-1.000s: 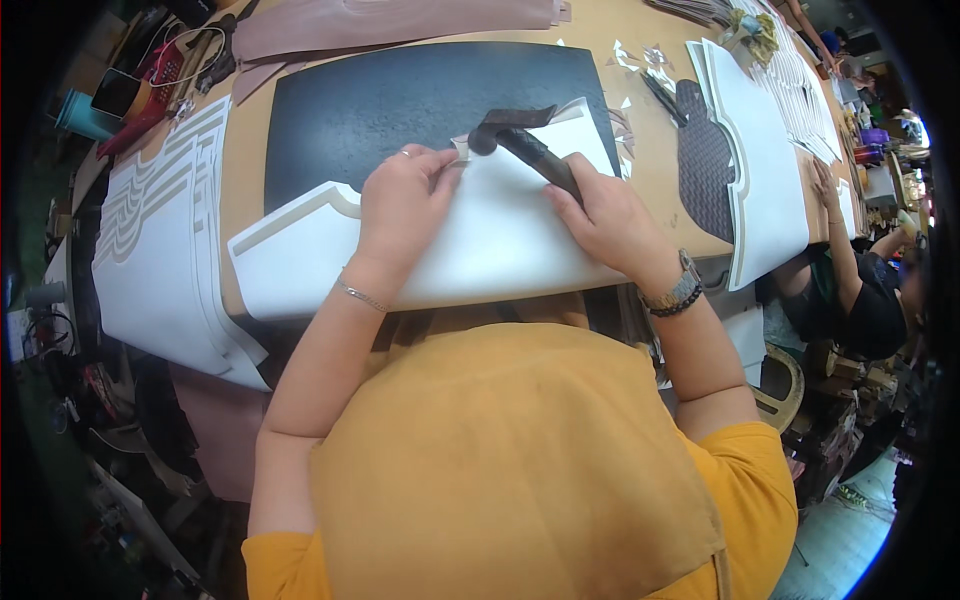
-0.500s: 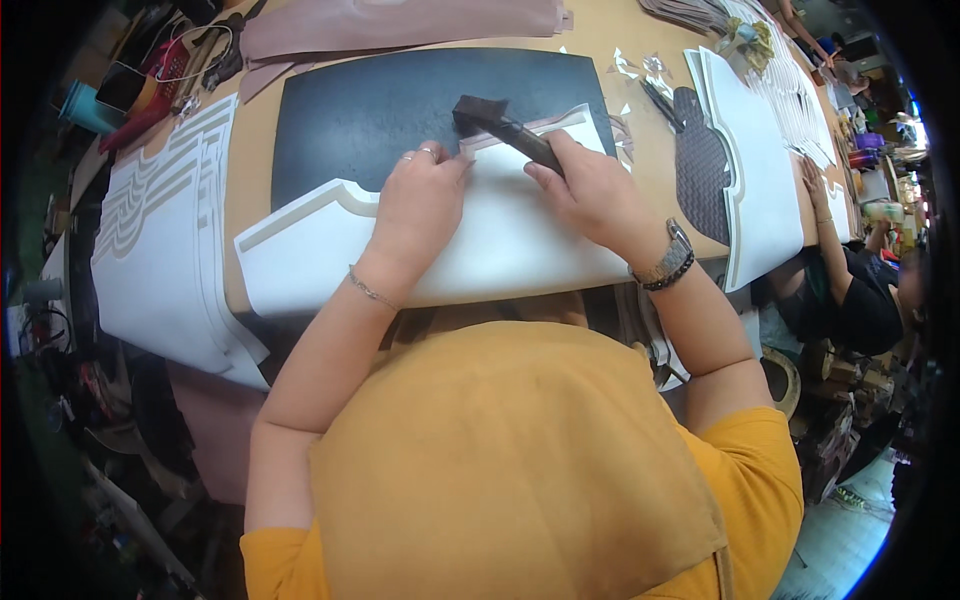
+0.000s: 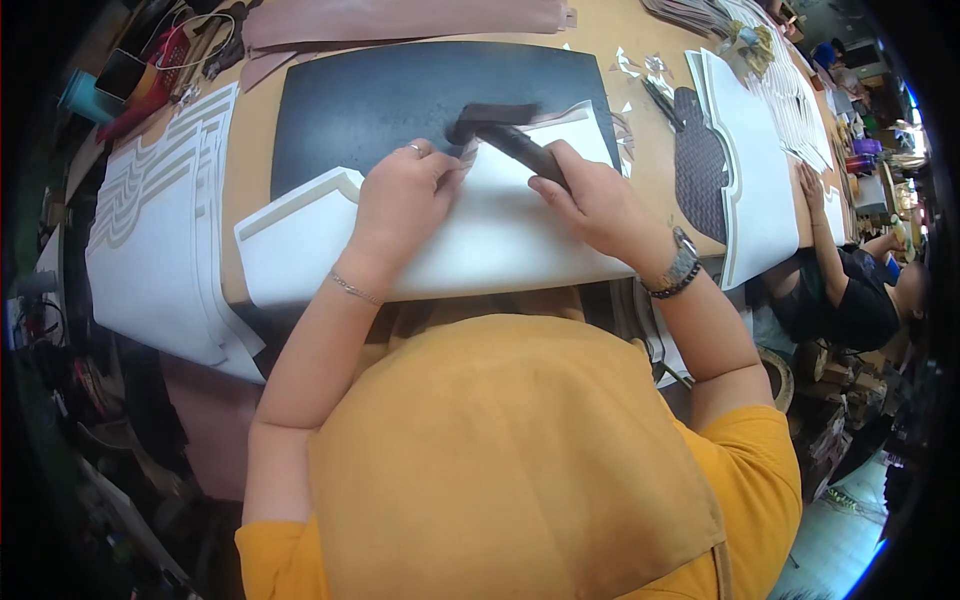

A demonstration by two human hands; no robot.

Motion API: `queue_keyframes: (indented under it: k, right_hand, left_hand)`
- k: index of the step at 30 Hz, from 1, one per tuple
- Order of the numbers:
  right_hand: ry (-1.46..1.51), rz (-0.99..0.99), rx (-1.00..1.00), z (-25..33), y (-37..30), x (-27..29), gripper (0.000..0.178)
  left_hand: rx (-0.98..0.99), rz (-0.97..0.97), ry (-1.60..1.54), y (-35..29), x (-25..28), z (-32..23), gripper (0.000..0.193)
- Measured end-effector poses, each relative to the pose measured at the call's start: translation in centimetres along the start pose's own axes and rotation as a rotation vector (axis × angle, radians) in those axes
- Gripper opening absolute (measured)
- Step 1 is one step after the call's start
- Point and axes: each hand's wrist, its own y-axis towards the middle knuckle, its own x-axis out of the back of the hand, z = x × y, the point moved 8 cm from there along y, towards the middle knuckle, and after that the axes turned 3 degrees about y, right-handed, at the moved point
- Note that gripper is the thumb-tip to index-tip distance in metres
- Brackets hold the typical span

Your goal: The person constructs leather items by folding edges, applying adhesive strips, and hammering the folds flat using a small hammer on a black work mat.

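Counter (image 3: 655, 200): tan and smooth, stretching across the view, its near edge just beyond the mustard apron (image 3: 510, 450)
Black board (image 3: 360, 110): broad, flat, dull-surfaced, partly covered by the white panel
White panel (image 3: 530, 220): directly under and between the hands, near edge curving down over the counter's front; smooth and supple, with a grey-beige band along the left shoulder and a thin pinkish strip along the far edge
Left stack of panels (image 3: 150, 270): white, striped with curved grey-beige bands, well left of the hands
Mauve leather (image 3: 400, 22): long, soft pieces beyond the black board
Right stack of panels (image 3: 762, 180): white, wavy-edged, overlapping a dark woven mat (image 3: 697, 165)
Left hand (image 3: 405, 200): thumb and fingers pinched on the white panel's far edge, hiding part of it
Right hand (image 3: 600, 205): wrapped round the hammer's handle, apart from the left
Hammer (image 3: 525, 150): dark, head blurred, beside the left fingertips and blocking part of the pinkish strip; contact cannot be told
Scraps (image 3: 655, 65): small, pointed, pale and brownish, scattered right of the black board
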Motion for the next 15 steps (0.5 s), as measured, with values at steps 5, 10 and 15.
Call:
queue_keyframes:
  k: [5, 10, 15]
  right_hand:
    - [-0.014, 0.02, -0.051, -0.7, 0.1, 0.7, 0.032]
    - [0.089, 0.034, 0.068, 1.3, -0.6, 0.7, 0.031]
    - [-0.139, 0.03, 0.023, 2.2, -0.5, 2.0, 0.031]
  left_hand:
    - [0.046, 0.027, -0.13, -0.2, 0.5, 0.6, 0.017]
    - [-0.051, -0.028, 0.012, -0.5, 0.6, -0.4, 0.014]
    - [-0.09, -0.053, 0.064, -0.8, 0.7, -0.4, 0.017]
